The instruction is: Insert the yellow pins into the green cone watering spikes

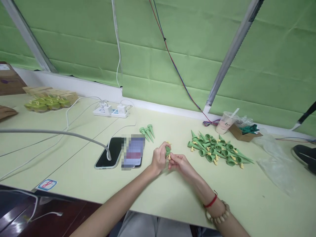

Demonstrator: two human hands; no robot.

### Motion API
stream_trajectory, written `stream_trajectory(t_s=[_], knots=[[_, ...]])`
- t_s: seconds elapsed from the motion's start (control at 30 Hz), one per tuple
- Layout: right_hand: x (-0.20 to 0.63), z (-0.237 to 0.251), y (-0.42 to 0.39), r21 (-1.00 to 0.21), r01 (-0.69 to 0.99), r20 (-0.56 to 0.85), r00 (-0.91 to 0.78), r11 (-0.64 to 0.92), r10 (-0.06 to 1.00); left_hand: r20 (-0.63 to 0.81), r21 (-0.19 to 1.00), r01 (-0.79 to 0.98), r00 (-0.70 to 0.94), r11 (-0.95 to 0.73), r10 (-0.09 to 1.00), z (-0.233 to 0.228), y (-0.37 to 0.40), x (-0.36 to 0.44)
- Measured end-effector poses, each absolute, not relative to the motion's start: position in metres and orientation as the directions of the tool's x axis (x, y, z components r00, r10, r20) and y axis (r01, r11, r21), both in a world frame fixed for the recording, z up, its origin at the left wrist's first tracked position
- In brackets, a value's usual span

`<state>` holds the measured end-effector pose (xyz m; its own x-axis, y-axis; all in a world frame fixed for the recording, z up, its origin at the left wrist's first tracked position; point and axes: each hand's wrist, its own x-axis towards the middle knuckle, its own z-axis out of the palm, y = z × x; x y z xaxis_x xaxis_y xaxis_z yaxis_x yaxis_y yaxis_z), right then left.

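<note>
My left hand (pixel 159 158) grips a green cone-shaped plastic spike (pixel 168 151) by its round open end, just above the pale green table (pixel 172 191). My right hand (pixel 179 162) meets it from the right, fingertips pinching a small yellow piece (pixel 169 157) at the cone's mouth. Three finished green cones (pixel 147 132) lie together behind my hands. A pile of several green cones with yellow parts (pixel 218 150) lies to the right. My right wrist wears a red string and a bead bracelet.
Two phones (pixel 110 152) (pixel 134 152) lie left of my hands, one on a white cable. A power strip (pixel 111 111), bagged green parts (pixel 46 102), a plastic cup (pixel 226 122), a small cardboard box (pixel 243 133) and a clear bag (pixel 274 158) sit around.
</note>
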<state>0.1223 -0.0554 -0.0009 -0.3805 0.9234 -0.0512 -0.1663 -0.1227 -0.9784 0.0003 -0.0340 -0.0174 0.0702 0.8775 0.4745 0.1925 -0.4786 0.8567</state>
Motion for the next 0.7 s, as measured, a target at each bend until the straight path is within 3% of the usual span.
stream_trajectory(t_s=[0.1, 0.2, 0.33, 0.43, 0.5, 0.6, 0.7], knots=[[0.122, -0.003, -0.052, -0.955, -0.216, -0.107, -0.390, -0.204, 0.915, 0.442, 0.878, 0.182, 0.048, -0.443, 0.896, -0.011, -0.032, 0.003], [0.123, -0.005, -0.049, -0.996, 0.058, 0.043, -0.268, 0.060, 0.963, 0.289, 0.954, 0.093, -0.020, -0.286, 0.957, -0.003, -0.026, 0.007], [0.131, -0.005, -0.048, -0.743, 0.494, 0.375, -0.251, 0.451, 0.893, 0.048, 0.998, 0.031, -0.020, -0.047, 0.999, 0.003, -0.021, 0.011], [0.135, -0.006, -0.047, -0.563, 0.625, 0.433, -0.335, 0.541, 0.837, -0.055, 0.998, 0.042, -0.001, 0.055, 0.998, 0.003, -0.022, 0.012], [0.135, -0.007, -0.048, -0.508, 0.655, 0.446, -0.355, 0.559, 0.822, -0.072, 0.996, 0.058, -0.008, 0.072, 0.997, 0.000, -0.023, 0.013], [0.130, -0.008, -0.051, -0.564, 0.624, 0.445, -0.322, 0.541, 0.835, 0.031, 0.995, 0.097, -0.037, -0.027, 0.999, -0.003, -0.026, 0.013], [0.127, -0.010, -0.053, -0.747, 0.512, 0.347, -0.243, 0.424, 0.906, 0.152, 0.973, 0.177, 0.006, -0.150, 0.988, -0.005, -0.029, 0.011]])
